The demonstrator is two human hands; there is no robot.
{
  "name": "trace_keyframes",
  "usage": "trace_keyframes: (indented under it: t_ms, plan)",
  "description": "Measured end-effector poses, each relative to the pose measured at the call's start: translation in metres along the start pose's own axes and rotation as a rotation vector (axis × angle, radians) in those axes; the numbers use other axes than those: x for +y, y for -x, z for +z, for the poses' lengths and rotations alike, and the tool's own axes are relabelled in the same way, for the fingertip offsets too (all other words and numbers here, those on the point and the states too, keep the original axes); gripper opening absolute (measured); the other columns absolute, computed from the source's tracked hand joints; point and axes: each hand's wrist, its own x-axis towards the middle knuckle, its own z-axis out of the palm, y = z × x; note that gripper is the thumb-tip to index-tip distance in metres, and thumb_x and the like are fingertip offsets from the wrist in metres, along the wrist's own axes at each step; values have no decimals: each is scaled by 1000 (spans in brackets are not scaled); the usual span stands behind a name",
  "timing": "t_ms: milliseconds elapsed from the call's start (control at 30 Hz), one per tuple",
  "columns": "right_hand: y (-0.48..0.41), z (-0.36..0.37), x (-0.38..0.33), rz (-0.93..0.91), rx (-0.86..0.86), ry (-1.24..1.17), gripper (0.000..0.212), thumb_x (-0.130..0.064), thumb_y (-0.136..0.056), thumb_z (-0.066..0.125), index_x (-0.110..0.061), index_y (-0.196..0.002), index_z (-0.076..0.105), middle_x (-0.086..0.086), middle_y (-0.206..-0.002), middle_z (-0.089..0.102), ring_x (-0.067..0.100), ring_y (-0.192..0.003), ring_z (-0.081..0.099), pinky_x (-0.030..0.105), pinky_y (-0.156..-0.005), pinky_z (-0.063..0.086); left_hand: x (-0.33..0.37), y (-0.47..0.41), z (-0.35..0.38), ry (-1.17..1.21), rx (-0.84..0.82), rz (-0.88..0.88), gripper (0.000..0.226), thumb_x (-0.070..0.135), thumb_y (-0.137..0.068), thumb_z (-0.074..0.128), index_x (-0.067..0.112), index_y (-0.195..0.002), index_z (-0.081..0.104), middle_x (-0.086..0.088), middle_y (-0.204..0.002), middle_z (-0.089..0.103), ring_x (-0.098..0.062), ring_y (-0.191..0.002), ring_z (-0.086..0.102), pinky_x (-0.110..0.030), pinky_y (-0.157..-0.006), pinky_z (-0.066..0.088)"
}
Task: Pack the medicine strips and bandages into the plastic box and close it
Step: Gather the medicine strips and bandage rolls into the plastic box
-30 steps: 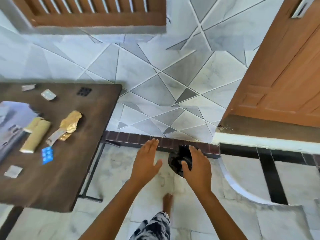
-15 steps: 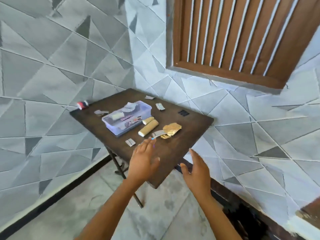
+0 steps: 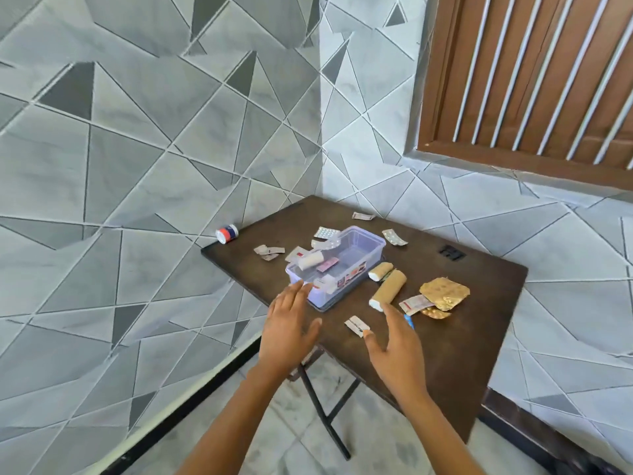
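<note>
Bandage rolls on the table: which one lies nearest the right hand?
The longer tan roll, its white end just beyond the right hand; the shorter roll lies farther back.

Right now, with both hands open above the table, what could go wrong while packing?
1. The jar lies at the far left edge of the table; a bump might roll it off.
2. The box sits near the table's left edge, close to the left hand; a push could slide it over.
3. Small strips lie scattered around the box; the right hand, reaching for the bandage rolls, may sweep some to the floor or leave some behind.
</note>
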Motion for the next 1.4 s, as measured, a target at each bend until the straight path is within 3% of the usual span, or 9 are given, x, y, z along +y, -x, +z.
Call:
trace_keyframes:
  t_ms: [233, 533, 667, 767, 933, 1100, 1200, 1267, 1400]
  plan:
    - [-49, 47, -5, 110, -13, 70, 57, -25, -85, 61, -17, -137, 38, 6, -143, 46, 22, -132, 44, 39, -106, 43, -36, -61, 13, 7, -47, 58, 65, 34, -87, 58, 22, -145, 31, 1, -154, 32, -18, -142, 31, -32, -117, 24]
    - [-131, 82, 24, 288, 60, 95, 56, -30, -90, 54, -20, -140, 32, 3, -149, 38, 20, -137, 36, 34, -110, 34, -54, -163, 60, 42, -181, 109, 66, 40, -87, 57, 25, -145, 30, 3, -155, 31, -18, -142, 31, -34, -116, 27]
    - [-167, 95, 32, 315, 82, 121, 55, -27, -89, 55, -16, -139, 35, 6, -147, 40, 22, -135, 38, 33, -111, 32, -59, -207, 77, 65, -211, 178, 61, 35, -85, 60, 19, -140, 41, -2, -150, 40, -21, -137, 40, -32, -113, 32]
    - [-184, 101, 39, 376, 98, 131, 56, -26, -88, 56, -13, -138, 37, 7, -145, 43, 24, -133, 41, 33, -108, 34, -64, -232, 94, 121, -213, 239, 59, 39, -79, 51, 13, -132, 53, -9, -142, 50, -29, -131, 48, -38, -108, 38]
    - [-200, 98, 51, 481, 151, 151, 55, -22, -85, 58, -10, -136, 39, 11, -139, 49, 29, -127, 46, 36, -103, 38, -54, -272, 122, 172, -258, 332, 49, 31, -77, 56, 13, -123, 60, -11, -138, 54, -31, -127, 50, -47, -107, 40]
    - [-208, 99, 58, 589, 245, 105, 64, -30, -74, 44, -9, -135, 41, 10, -139, 49, 27, -127, 47, 33, -105, 36, -32, -303, 147, 152, -438, 534, 50, 34, -84, 51, 17, -131, 53, -6, -144, 47, -27, -139, 36, -42, -117, 20]
    - [-213, 103, 62, 663, 276, 120, 53, -21, -84, 51, -9, -135, 41, 11, -138, 50, 27, -126, 47, 32, -103, 36, -25, -319, 162, 114, -572, 644, 52, 35, -87, 53, 23, -136, 44, -1, -148, 42, -22, -144, 25, -37, -120, 9]
    - [-216, 106, 70, 712, 263, 145, 53, -13, -85, 54, -9, -136, 39, 11, -140, 48, 27, -128, 46, 31, -104, 35, -16, -328, 173, -34, -651, 755, 58, 39, -87, 55, 25, -140, 37, 0, -150, 38, -21, -146, 19, -39, -121, 3]
    - [-221, 112, 85, 880, 152, 203, 62, -27, -89, 52, -9, -142, 25, 9, -148, 38, 25, -133, 41, 32, -105, 35, 15, -342, 192, -390, -764, 984, 73, 43, -84, 58, 13, -144, 30, -8, -149, 40, -25, -148, 11, -42, -121, -2]
